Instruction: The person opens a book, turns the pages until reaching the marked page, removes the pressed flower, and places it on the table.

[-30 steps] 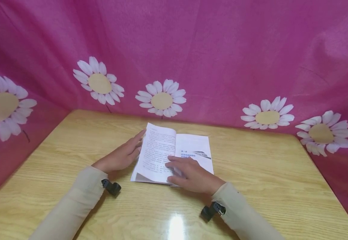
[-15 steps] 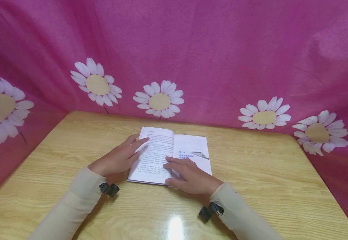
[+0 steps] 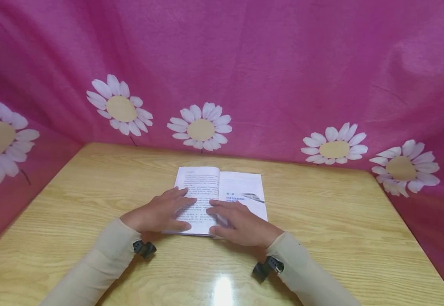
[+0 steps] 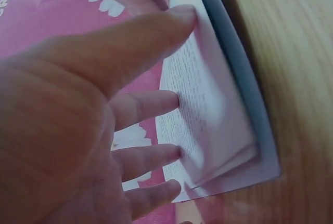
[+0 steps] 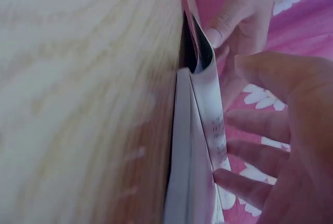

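Observation:
An open book (image 3: 200,176) lies on the wooden table, its left page full of printed text. Its right page (image 3: 245,182) carries a blue heading and a picture of a train. My left hand (image 3: 160,212) rests on the left page with fingers spread; the left wrist view shows its thumb and fingertips touching the paper (image 4: 208,109). Over the lower middle of the book lies my right hand (image 3: 243,223), fingers extended near the spine. From the right wrist, the book's page block (image 5: 182,146) is seen edge-on, with the left-hand pages curving up from the spine.
The wooden table (image 3: 321,204) extends around the book on all sides. Behind and beside it hangs a pink cloth (image 3: 268,85) printed with white daisies. A bright light reflection (image 3: 223,289) shows on the near tabletop.
The raised left pages have come down flat. My left hand has moved from the book's left edge onto the left page, while the right hand has stayed nearly in place.

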{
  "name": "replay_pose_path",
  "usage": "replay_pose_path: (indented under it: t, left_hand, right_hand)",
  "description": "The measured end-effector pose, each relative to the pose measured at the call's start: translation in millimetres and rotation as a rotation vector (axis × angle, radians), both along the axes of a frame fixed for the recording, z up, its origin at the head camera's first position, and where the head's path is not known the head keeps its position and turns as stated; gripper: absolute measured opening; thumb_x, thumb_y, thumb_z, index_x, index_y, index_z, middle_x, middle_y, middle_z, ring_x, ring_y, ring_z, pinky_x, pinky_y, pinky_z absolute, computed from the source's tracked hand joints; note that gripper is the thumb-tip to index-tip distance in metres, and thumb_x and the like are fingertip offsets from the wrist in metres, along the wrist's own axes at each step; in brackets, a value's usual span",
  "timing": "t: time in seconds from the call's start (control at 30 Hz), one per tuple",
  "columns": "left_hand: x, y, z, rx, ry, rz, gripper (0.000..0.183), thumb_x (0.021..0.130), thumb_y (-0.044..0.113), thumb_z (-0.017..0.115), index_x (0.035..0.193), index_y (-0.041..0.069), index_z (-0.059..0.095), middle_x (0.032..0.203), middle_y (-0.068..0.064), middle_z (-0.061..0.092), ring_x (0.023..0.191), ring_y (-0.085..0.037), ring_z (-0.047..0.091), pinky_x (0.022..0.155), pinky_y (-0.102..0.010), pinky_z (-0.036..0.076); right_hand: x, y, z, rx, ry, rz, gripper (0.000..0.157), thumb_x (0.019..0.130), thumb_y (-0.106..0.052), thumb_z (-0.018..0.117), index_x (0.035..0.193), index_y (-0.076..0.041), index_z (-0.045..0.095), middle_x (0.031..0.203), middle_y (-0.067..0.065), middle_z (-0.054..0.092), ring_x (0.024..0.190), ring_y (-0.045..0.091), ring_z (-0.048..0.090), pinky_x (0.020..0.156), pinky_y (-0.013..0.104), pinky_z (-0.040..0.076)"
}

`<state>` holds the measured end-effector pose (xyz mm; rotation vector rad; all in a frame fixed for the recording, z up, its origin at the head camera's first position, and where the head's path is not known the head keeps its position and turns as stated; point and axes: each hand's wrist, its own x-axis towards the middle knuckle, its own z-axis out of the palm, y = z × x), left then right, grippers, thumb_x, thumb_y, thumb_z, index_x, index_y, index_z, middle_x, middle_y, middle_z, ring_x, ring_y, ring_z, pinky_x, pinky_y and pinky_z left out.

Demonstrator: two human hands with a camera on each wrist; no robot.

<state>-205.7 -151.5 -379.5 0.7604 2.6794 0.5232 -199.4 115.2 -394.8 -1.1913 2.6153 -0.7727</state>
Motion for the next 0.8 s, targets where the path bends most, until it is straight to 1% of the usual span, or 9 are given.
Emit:
replay_pose_path:
  t: [0.13,0.27,0.33,0.43,0.53,0.6,0.7,0.8]
  left_hand:
    - [1.0,0,-2.8,-0.011,-0.041,0.013,0.076,0.085,0.047,0.069,0.149,0.018,0.039,0.158,-0.015,0.022,0.144,-0.04,0.013,0.109,-0.066,0.017]
    - [0.8,0,-6.1,-0.025,-0.036,-0.002,0.077,0.085,0.047,0.069,0.149,0.018,0.038,0.158,-0.016,0.022,0.144,-0.041,0.014,0.108,-0.066,0.017]
    - [0.6,0,-6.8,-0.033,-0.028,-0.005,0.077,0.085,0.047,0.068,0.149,0.018,0.038,0.158,-0.016,0.022,0.144,-0.041,0.014,0.109,-0.065,0.018]
    - [-0.5,0,-6.4,-0.031,-0.014,-0.008,0.075,0.086,0.047,0.067,0.149,0.017,0.038,0.158,-0.016,0.022,0.144,-0.041,0.014,0.109,-0.064,0.018]
    - [-0.9,0,-4.6,-0.034,-0.017,0.004,0.073,0.087,0.047,0.066,0.149,0.017,0.039,0.158,-0.015,0.023,0.144,-0.04,0.014,0.11,-0.064,0.017]
    - [-1.1,-1,-3.7,-0.036,-0.019,0.003,0.071,0.088,0.046,0.065,0.148,0.017,0.04,0.157,-0.016,0.023,0.144,-0.04,0.014,0.11,-0.064,0.017]
    - [-0.6,0,-3.1,-0.038,-0.023,-0.004,0.071,0.088,0.046,0.064,0.148,0.017,0.04,0.157,-0.016,0.023,0.144,-0.04,0.014,0.11,-0.064,0.017]
    - [0.7,2,-4.5,-0.043,-0.031,-0.002,0.07,0.089,0.047,0.063,0.149,0.019,0.039,0.158,-0.014,0.023,0.145,-0.039,0.013,0.111,-0.063,0.016]
  right_hand:
    - [-4.2,6,1.5,-0.053,-0.024,-0.004,0.054,0.096,-0.044,0.056,0.141,-0.015,0.049,0.151,0.007,0.039,0.139,0.02,0.034,0.113,0.042,0.026]
    - [-9.3,17,5.9,-0.062,-0.035,-0.079,0.065,0.093,-0.05,0.058,0.146,-0.016,0.043,0.154,0.005,0.035,0.141,0.02,0.031,0.114,0.045,0.025]
    - [-12.5,23,9.3,-0.042,-0.047,-0.135,0.072,0.09,-0.054,0.06,0.148,-0.018,0.039,0.156,0.004,0.03,0.142,0.021,0.027,0.114,0.047,0.023]
    - [-20.2,31,13.1,-0.019,-0.058,-0.196,0.085,0.084,-0.054,0.067,0.151,-0.015,0.032,0.158,0.009,0.024,0.144,0.027,0.022,0.114,0.051,0.021]
    - [-27.3,38,14.3,0.037,-0.073,-0.248,0.1,0.078,-0.056,0.073,0.154,-0.013,0.024,0.16,0.013,0.016,0.146,0.031,0.016,0.114,0.054,0.018]
    - [-30.7,43,13.6,0.081,-0.087,-0.276,0.106,0.076,-0.059,0.074,0.155,-0.012,0.02,0.16,0.015,0.012,0.146,0.034,0.012,0.114,0.057,0.015]
    - [-33.1,50,11.2,0.138,-0.117,-0.322,0.112,0.071,-0.062,0.075,0.155,-0.015,0.018,0.161,0.014,0.009,0.147,0.034,0.007,0.114,0.059,0.011]
    - [-32.8,56,7.7,0.17,-0.124,-0.337,0.113,0.069,-0.063,0.076,0.155,-0.015,0.02,0.16,0.015,0.01,0.147,0.037,0.005,0.113,0.061,0.009]
